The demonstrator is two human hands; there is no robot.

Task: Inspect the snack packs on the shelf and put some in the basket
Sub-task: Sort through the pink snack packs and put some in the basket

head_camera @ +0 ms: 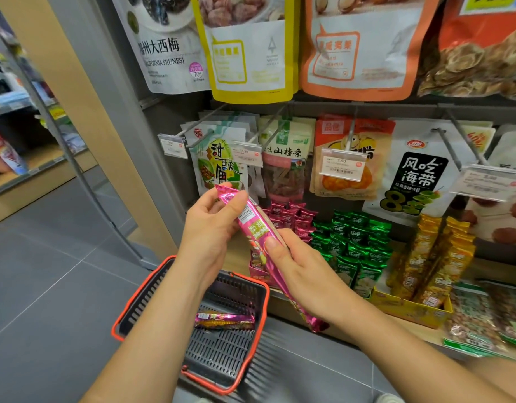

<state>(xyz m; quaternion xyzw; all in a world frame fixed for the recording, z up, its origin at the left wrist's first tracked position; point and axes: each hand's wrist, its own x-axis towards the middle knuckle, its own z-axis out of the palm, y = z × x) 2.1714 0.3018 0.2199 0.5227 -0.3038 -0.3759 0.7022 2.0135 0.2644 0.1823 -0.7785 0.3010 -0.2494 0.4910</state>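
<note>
Pink foil pack (255, 228) is sitting tilted between my hands, above the basket (236, 290). I am pinching its top end with my left hand (213, 228) and gripping its middle with my right hand (300, 271). A second pack (225, 320) is lying in the basket, below the shelf (425, 334).

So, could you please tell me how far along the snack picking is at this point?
Done: one pink pack already lies in the basket. In hand: a second pink pack, with the left hand pinching its top end and the right hand gripping its middle, apparently for inspection. Left: put it in the basket, then perhaps check the green packs and yellow packs.
</note>
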